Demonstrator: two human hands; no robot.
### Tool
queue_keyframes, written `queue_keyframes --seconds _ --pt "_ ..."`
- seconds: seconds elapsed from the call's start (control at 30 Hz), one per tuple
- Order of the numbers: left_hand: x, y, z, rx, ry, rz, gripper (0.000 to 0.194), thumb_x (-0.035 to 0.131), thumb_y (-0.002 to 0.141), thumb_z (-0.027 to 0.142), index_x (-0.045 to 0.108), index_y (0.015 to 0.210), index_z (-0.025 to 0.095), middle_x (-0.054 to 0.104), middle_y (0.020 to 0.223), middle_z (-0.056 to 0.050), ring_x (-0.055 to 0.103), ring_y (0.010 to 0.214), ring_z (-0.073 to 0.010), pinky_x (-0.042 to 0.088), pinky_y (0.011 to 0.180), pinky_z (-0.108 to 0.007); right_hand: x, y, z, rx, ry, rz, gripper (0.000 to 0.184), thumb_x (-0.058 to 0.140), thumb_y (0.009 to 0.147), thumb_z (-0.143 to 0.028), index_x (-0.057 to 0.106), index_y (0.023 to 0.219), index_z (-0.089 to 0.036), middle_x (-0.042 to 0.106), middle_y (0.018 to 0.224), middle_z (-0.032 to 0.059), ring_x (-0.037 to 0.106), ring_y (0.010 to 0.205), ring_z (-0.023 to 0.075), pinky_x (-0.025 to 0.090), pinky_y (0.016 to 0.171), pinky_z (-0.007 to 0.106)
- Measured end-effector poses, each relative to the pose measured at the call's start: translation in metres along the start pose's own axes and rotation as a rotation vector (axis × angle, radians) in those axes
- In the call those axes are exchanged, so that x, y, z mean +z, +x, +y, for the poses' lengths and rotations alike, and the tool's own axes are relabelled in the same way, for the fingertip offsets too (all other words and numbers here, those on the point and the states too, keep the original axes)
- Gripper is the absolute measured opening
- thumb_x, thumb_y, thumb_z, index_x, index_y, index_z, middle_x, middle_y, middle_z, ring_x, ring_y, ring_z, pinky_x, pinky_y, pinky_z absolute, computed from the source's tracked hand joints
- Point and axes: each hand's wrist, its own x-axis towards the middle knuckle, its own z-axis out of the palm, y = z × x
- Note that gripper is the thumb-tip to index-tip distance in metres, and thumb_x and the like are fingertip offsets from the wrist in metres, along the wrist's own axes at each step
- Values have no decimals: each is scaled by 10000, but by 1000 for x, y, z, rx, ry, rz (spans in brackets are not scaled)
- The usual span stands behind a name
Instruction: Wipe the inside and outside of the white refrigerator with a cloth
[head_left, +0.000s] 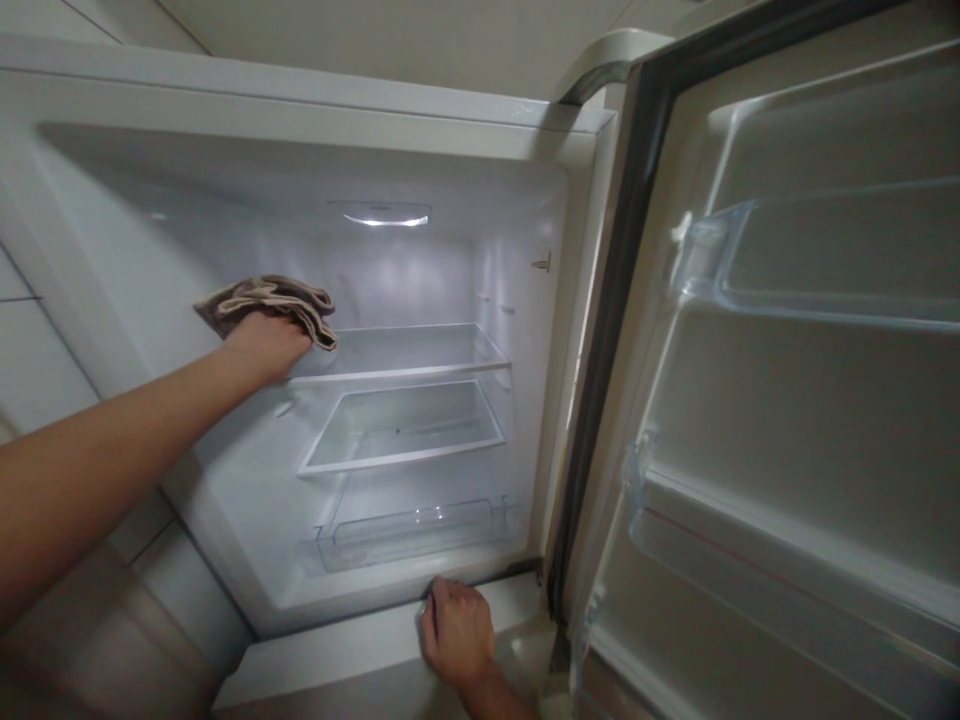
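Inside the open fridge (577,300), left hand (266,345) squeezes a brown cloth (270,298) on the side wall above the top shelf (405,350), right hand (455,630) curled shut on the bottom edge; wiping looks underway, shelves seem next.

Fridge compartment (187,330) at left, open door (810,400) at right. Inside: upper shelf (420,352) above lower shelf (405,430), drawer (412,535) below both. Left hand (266,345) presses cloth (270,300) on left inner wall; right hand (457,630) on front bottom ledge (337,655).
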Motion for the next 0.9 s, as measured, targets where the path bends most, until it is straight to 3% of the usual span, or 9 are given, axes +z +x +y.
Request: queue_keyframes --seconds 0.1,0.17,0.27,0.37,0.5,0.6,0.73,0.83,0.9 --pt "-8 7 10 -24 133 -157 277 616 838 -37 579 624 136 729 700 -49 774 1144 -277 327 1290 -672 0 0 0 -18 0 9 186 554 1001 -221 729 1064 -204 794 988 103 778 950 280 510 835 340" --pt "-19 13 19 -24 199 -192 243 613 895 -26 594 691 104 800 924 -109 723 1323 -314 273 1292 -728 0 -1 0 -24 -6 4 180 555 1002 -219 724 1062 -202 794 995 98 779 954 277 508 843 337" --pt "-38 20 32 49 263 -194 185 564 940 -23 616 776 46 779 1198 -173 589 1513 -385 194 1274 -803 -3 -1 -1 -17 -18 -2 164 565 1008 -214 720 1060 -198 795 996 95 781 958 269 508 853 327" --pt "-52 20 39 147 293 -176 230 595 961 62 597 733 33 747 1300 -216 428 1631 -427 138 1306 -766 -7 0 -3 -9 -24 -14 167 564 1023 -214 725 1067 -197 799 1001 96 781 964 264 511 857 320" --pt "-56 16 35 206 305 -120 436 690 1026 325 583 719 35 702 1454 -266 265 1720 -368 136 1355 -651 -11 -1 -5 -1 -26 -28 174 561 1029 -207 729 1071 -192 801 1016 99 782 983 265 507 863 318" --pt "-50 11 25 162 275 -152 456 696 1032 303 557 662 74 783 1322 -222 424 1649 -263 190 1362 -583 -13 -1 -6 -3 -20 -33 177 562 1031 -206 730 1083 -189 802 1029 98 782 997 267 504 868 321" --pt "-43 -5 14 70 201 -331 305 669 906 47 575 625 122 821 949 -52 638 1410 -143 218 1369 -466 -17 -1 -6 10 -14 -60 191 552 1043 -211 733 1099 -188 802 1052 99 783 1020 276 503 867 331" --pt "-43 -15 14 61 242 -396 248 626 806 -40 604 624 126 763 774 3 694 1287 -142 222 1367 -455 -17 -1 -6 7 -9 -56 193 543 1051 -206 732 1087 -187 800 1047 99 782 1015 270 497 862 326" --pt "-49 -12 19 66 291 -407 218 610 797 -43 625 646 114 762 766 -9 688 1301 -172 194 1370 -512 -14 -1 -5 -6 -13 -34 185 548 1050 -199 730 1079 -187 799 1036 100 781 1003 264 491 854 321"
